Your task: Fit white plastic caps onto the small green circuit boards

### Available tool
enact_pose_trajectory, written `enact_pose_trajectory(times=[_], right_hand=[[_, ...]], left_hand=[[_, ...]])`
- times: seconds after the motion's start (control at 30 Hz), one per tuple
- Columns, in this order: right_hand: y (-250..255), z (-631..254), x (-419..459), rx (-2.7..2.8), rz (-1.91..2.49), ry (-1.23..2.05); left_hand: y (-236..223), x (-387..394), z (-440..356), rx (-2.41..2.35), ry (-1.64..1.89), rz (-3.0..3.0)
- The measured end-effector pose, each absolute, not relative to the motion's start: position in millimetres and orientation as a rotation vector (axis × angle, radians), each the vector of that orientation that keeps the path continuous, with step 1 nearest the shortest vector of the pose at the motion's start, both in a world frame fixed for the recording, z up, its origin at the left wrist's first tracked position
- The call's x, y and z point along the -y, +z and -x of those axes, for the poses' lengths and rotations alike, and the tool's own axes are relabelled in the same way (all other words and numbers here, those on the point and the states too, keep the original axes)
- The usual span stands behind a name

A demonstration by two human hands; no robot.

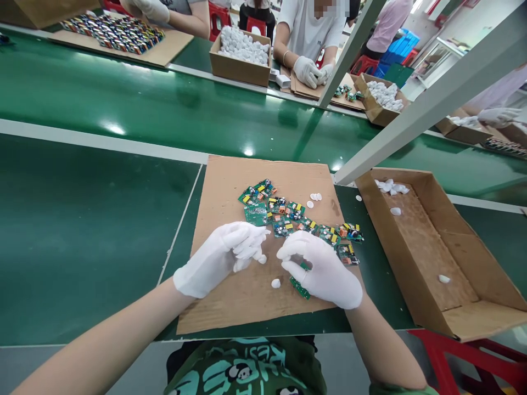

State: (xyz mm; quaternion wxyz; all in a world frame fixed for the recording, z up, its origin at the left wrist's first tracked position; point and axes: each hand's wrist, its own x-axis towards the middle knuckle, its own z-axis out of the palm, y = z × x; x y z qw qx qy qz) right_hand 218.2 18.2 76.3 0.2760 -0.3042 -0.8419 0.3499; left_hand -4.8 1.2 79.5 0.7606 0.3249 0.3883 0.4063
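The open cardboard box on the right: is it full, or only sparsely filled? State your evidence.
Sparsely filled: only a few white pieces lie inside the cardboard box, and much of its brown floor shows.

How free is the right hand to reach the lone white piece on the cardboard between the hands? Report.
Probably yes: the right hand is close, and only bare cardboard shows between its thumb and the white piece. A green board shows under the hand; whether held, I can't tell.

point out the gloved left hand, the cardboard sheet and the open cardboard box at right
Gloved left hand (228, 248): head view, middle of the glove.
Cardboard sheet (224, 189): head view, bare upper-left part.
Open cardboard box (424, 236): head view, bare inside floor.
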Motion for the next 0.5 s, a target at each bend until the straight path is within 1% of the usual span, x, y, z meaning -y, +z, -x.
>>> enact_pose_trajectory(times=[0.07,0.17,0.27,0.37,0.5], right_hand=[[72.2,-219.2,-19.7,2.386,0.808,0.834],[62.9,-219.1,-21.6,2.606,0.817,0.581],[56.1,-217.1,-23.0,2.713,0.847,0.396],[56.3,-217.0,-23.8,2.715,0.835,0.361],[64.6,-221.0,-23.3,2.465,0.826,0.502]], left_hand=[[79.6,-1.1,5.2,-0.855,0.883,-0.714],[79.5,-0.8,5.4,-0.875,0.870,-0.751],[78.4,-0.4,4.5,-0.862,0.850,-0.818],[77.9,-0.1,2.8,-0.874,0.801,-0.876],[81.6,-0.5,0.6,-0.819,0.721,-0.960]])
